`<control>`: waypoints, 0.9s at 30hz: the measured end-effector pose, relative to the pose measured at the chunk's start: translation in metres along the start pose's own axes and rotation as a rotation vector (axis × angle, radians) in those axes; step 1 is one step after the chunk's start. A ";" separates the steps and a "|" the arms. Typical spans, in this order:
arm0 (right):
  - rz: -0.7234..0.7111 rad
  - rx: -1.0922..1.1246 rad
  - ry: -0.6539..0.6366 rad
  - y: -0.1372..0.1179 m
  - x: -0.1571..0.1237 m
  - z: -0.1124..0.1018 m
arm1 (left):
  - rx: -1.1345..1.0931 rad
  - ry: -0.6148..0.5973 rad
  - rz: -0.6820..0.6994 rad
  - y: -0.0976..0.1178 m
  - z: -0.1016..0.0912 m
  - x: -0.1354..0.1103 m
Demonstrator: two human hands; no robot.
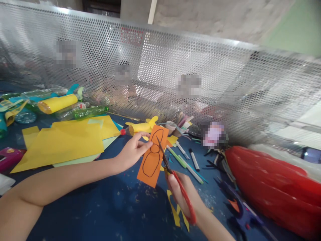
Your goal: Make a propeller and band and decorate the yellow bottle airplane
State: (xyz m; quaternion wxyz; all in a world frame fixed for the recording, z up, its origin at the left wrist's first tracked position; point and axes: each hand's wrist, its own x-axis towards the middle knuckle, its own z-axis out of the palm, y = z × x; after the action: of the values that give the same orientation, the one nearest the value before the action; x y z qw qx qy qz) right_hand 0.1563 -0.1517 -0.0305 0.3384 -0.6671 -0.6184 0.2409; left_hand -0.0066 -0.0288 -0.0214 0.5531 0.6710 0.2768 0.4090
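Above the blue bench (100, 207), the left hand (132, 150) pinches the left edge of an orange card (151, 164); the right hand (188, 185) grips red-handled scissors (166, 162), blades crossing its right edge. Beyond, small containers (171, 126) hold blurred sticks beside the perforated screen (160, 67). Open bench surface spreads left of the yellow scraps (175, 211).

Parts which are covered, cut off or not clear
The left hand (135, 150) covers a small part of the orange paper (150, 164); the scissors (185, 197) cover another. The magenta object (11, 158) is cut by the left edge, the red bag (276, 192) by the right edge. People (188, 86) behind the perforated screen (230, 90) are blurred, and the dark blue tool (247, 216) is too unclear to name.
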 end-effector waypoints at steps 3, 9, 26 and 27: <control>-0.032 -0.026 -0.012 0.004 0.003 -0.002 | -0.048 -0.021 -0.022 0.001 0.000 0.002; 0.005 0.071 -0.101 0.009 0.006 -0.005 | -0.205 -0.116 0.039 0.003 0.000 0.008; 0.061 0.187 -0.074 0.020 -0.005 0.005 | -0.273 -0.256 -0.083 0.005 0.008 -0.004; 0.057 0.178 -0.077 0.020 -0.005 0.004 | -0.266 -0.256 -0.078 0.004 0.008 -0.004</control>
State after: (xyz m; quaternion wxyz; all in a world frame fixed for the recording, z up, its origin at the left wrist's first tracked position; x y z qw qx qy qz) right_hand 0.1655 -0.1561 -0.0486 0.3654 -0.6419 -0.5879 0.3300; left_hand -0.0022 -0.0368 -0.0186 0.6831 0.6273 0.1733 0.3314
